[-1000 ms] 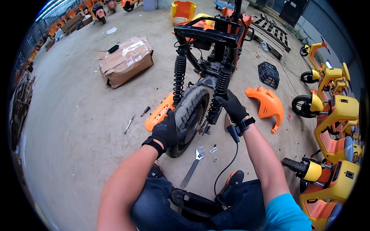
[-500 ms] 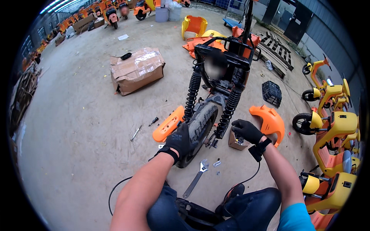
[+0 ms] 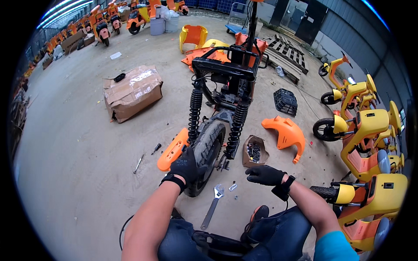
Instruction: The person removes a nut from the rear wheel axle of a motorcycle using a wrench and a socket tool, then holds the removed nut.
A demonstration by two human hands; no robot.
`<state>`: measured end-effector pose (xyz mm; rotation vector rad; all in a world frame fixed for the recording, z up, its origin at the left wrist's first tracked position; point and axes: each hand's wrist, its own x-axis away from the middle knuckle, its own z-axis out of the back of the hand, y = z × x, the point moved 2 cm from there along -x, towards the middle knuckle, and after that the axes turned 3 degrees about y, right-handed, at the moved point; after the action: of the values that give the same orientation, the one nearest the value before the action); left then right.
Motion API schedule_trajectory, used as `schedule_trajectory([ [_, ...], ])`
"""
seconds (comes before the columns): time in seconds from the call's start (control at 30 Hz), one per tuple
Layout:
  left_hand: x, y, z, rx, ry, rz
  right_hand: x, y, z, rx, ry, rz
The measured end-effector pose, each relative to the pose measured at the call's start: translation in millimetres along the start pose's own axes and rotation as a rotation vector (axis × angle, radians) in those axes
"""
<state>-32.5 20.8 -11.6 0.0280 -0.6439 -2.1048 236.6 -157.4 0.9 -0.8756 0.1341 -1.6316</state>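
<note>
In black gloves, my left hand grips the near left side of the scooter's rear tyre, its fingers partly hidden against the rubber. My right hand is in the air to the right of the wheel axle, fingers curled together; anything pinched in them is too small to make out. Just beyond it stands a small open cardboard box of loose metal fasteners. Black coil-spring shocks flank the wheel under the bare black frame. An adjustable wrench lies on the floor before the tyre.
Orange plastic covers and an orange fender lie either side of the wheel. A small clear packet is near the wrench. Left stand a large carton and a thin tool. Yellow scooters line the right.
My right hand has drawn back from over the small fastener box toward me, uncovering its contents. My left hand stays on the tyre. The whole view has shifted, so things appear farther left.
</note>
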Motion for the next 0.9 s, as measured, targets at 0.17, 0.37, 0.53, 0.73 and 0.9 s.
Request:
schedule_trajectory([
  [0.17, -11, -7, -11, 0.032, -0.032, -0.036, 3, 22, 1, 0.026, 0.087, 0.043],
  [0.37, -9, -7, -10, 0.089, -0.046, -0.012, 5, 27, 2, 0.051, 0.037, -0.004],
  [0.53, -10, -9, -11, 0.076, -0.031, -0.026, 4, 39, -4, 0.057, 0.092, 0.008],
  [0.73, -10, -9, -11, 0.068, -0.028, -0.011, 0, 61, -9, 0.165, 0.059, -0.062],
  [0.9, -12, -8, -11, 0.02, -0.009, -0.071, 1, 88, -15, 0.287, 0.04, -0.136],
])
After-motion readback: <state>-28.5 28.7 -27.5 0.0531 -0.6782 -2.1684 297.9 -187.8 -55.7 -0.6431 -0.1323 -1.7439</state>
